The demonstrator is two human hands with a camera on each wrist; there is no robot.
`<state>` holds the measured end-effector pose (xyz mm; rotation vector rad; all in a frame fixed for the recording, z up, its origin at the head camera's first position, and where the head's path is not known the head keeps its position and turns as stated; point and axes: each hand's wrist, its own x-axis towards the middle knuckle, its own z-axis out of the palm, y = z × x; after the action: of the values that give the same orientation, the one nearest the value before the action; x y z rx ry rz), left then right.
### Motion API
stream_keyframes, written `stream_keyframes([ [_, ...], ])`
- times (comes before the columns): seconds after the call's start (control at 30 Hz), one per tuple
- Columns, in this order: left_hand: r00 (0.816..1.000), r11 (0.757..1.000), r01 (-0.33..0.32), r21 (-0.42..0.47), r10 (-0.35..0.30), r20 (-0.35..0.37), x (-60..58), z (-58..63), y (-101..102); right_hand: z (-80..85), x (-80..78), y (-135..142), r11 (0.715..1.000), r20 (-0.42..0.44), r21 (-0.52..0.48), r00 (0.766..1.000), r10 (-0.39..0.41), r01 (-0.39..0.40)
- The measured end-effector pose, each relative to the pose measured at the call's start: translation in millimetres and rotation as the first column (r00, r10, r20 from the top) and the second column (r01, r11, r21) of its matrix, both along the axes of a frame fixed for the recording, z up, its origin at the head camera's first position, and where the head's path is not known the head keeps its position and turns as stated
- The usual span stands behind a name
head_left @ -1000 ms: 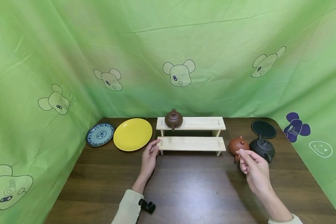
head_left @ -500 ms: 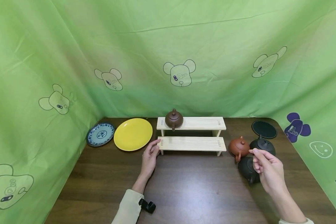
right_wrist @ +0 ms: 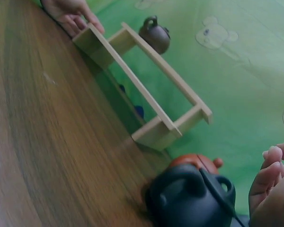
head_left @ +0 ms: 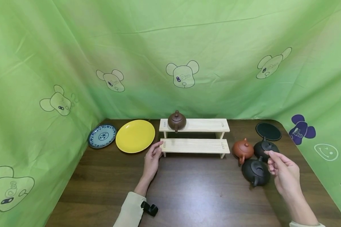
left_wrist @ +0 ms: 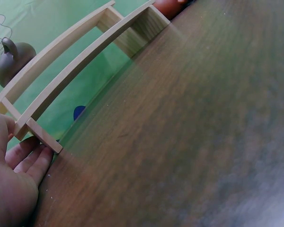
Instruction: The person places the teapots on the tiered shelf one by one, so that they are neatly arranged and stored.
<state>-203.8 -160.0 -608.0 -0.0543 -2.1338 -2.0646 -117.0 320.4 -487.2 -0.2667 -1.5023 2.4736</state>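
In the head view, my left hand touches the left end of the pale wooden two-tier shelf, fingers against its lower tier. The left wrist view shows these fingers beside the end leg. My right hand hovers at the right, fingers curled and thumb and forefinger tips together. Nothing shows between them in the right wrist view. Close to it are a front black teapot, a second black teapot, partly covered, and a reddish-brown teapot. A dark brown teapot stands on the upper tier's left.
A yellow plate lies left of the shelf, with a blue patterned plate beyond it. A dark round mat is at the back right. Green printed cloth surrounds the wooden table.
My right hand has moved rightward from in front of the reddish-brown teapot, bringing the front black teapot into full view. My left hand stays at the shelf's end.
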Motion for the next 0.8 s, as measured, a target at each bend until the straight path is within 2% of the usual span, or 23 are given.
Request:
stream_keyframes([
  [0.1,1.000,1.000,-0.003,-0.002,0.003,-0.019,0.1,-1.9,1,-3.2,0.3,7,1.000,0.000,-0.013,1.000,-0.001,0.001],
  [0.13,0.999,1.000,0.002,0.000,-0.002,-0.046,4.0,4.3,1,-4.3,0.3,9,1.000,-0.002,-0.021,1.000,0.000,0.000],
  [0.23,0.999,1.000,0.000,0.004,0.000,-0.051,5.0,4.6,1,-7.7,0.2,16,1.000,-0.003,-0.025,1.000,-0.004,0.004],
  [0.33,1.000,1.000,0.003,0.010,-0.003,-0.030,5.7,6.9,2,-11.3,-0.2,23,1.000,0.013,-0.018,1.000,-0.020,0.020],
  [0.37,1.000,1.000,-0.002,0.013,0.002,0.001,2.0,1.2,2,-12.6,-0.5,25,1.000,0.019,-0.014,1.000,-0.024,0.024],
  [0.5,1.000,1.000,-0.004,0.017,0.003,0.025,1.7,3.6,3,-18.3,-1.8,33,0.999,0.046,-0.010,0.998,-0.038,0.038],
  [0.8,0.999,0.999,-0.017,0.034,0.016,0.040,0.8,4.2,3,-30.7,-2.3,45,0.998,0.100,0.001,0.993,-0.059,0.059],
])
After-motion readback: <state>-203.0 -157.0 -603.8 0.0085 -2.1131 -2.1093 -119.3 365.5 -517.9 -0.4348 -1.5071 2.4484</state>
